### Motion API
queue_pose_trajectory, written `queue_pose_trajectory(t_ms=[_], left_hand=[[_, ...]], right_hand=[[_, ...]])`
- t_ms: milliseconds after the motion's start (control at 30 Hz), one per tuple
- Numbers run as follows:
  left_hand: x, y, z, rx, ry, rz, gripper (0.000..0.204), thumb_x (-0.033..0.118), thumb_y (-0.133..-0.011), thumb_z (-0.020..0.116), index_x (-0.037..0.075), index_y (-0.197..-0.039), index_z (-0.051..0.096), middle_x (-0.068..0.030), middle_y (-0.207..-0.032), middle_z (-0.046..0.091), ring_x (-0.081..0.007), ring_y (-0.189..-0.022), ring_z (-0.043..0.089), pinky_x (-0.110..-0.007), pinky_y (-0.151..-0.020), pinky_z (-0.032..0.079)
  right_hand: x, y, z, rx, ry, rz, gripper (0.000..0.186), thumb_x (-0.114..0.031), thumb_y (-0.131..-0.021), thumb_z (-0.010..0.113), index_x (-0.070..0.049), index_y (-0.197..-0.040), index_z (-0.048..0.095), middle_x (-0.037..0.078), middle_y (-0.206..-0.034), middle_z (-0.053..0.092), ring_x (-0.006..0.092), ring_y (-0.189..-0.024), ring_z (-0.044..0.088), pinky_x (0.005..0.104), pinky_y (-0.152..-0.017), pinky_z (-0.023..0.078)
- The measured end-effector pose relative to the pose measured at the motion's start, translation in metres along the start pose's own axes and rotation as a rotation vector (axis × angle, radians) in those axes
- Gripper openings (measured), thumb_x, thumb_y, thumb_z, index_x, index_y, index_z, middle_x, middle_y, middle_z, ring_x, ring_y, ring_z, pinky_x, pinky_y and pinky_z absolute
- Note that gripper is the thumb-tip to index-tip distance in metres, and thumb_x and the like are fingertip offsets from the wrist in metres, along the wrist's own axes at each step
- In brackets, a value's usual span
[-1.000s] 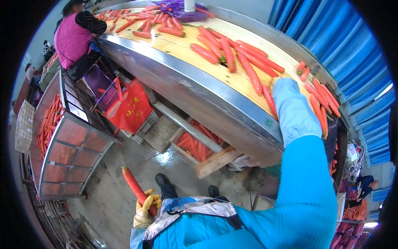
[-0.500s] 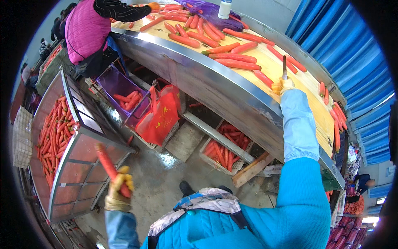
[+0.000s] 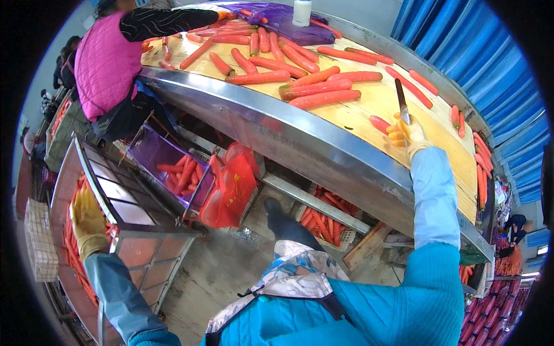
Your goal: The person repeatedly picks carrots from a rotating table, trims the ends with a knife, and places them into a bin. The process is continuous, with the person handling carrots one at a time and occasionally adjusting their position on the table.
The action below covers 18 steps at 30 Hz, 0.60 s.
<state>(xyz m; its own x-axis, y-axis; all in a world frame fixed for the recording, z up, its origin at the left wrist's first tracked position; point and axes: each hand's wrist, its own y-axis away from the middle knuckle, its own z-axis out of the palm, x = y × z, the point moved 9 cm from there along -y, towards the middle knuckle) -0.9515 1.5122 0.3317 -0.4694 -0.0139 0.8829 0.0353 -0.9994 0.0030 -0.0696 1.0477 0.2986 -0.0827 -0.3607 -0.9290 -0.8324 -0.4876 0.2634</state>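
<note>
My left hand point(image 3: 89, 218), in a yellow glove, reaches over a metal-framed bin point(image 3: 158, 229) of orange-red carrots point(image 3: 70, 251). Its fingers are stretched out over the pile, and no carrot shows in its grasp. Over the wooden tabletop point(image 3: 427, 167), my right hand point(image 3: 411, 134), also gloved in yellow, is closed on a knife point(image 3: 401, 99) whose dark blade points up. A carrot point(image 3: 379, 124) lies right beside its fingers. Further left on the table several carrots point(image 3: 326, 99) lie loose, some with greenish ends.
A co-worker in a pink vest point(image 3: 107, 69) reaches across the far left of the table. A purple-lined crate point(image 3: 149, 151), a red bag point(image 3: 234, 187) and a crate of carrots point(image 3: 323, 226) stand below the metal table edge point(image 3: 277, 118). A white bottle point(image 3: 302, 12) stands at the back.
My left hand has moved left to the bin, and the carrot it held no longer shows in it. My right hand has shifted slightly right and down with the knife.
</note>
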Motion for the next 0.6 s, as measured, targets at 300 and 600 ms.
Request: queue_pose_trajectory(t_ms=[300, 600], left_hand=[[-0.194, 0.040, 0.502, -1.165, -0.363, -0.230, 0.049, 0.029, -0.104, 0.059, -0.002, -0.142, 0.051, -0.0157, -0.133, 0.062, -0.0232, -0.116, 0.065, -0.035, -0.100, 0.052], [-0.401, 0.104, 0.706, -1.522, -1.415, 0.620, 0.039, 0.034, -0.091, 0.067, 0.007, -0.120, 0.063, -0.0173, -0.106, 0.072, -0.0335, -0.103, 0.070, -0.044, -0.089, 0.056]], right_hand=[[-0.010, 0.012, 0.019, 0.104, 0.064, 0.041, 0.054, -0.031, -0.101, 0.059, -0.005, -0.146, 0.044, 0.016, -0.101, 0.070, 0.0161, -0.064, 0.066, 0.0259, -0.052, 0.053], [-0.020, 0.011, 0.021, 0.346, -0.114, 0.154, 0.045, -0.017, -0.102, 0.056, -0.002, -0.143, 0.046, 0.017, -0.100, 0.070, 0.0176, -0.065, 0.067, 0.0275, -0.055, 0.056]])
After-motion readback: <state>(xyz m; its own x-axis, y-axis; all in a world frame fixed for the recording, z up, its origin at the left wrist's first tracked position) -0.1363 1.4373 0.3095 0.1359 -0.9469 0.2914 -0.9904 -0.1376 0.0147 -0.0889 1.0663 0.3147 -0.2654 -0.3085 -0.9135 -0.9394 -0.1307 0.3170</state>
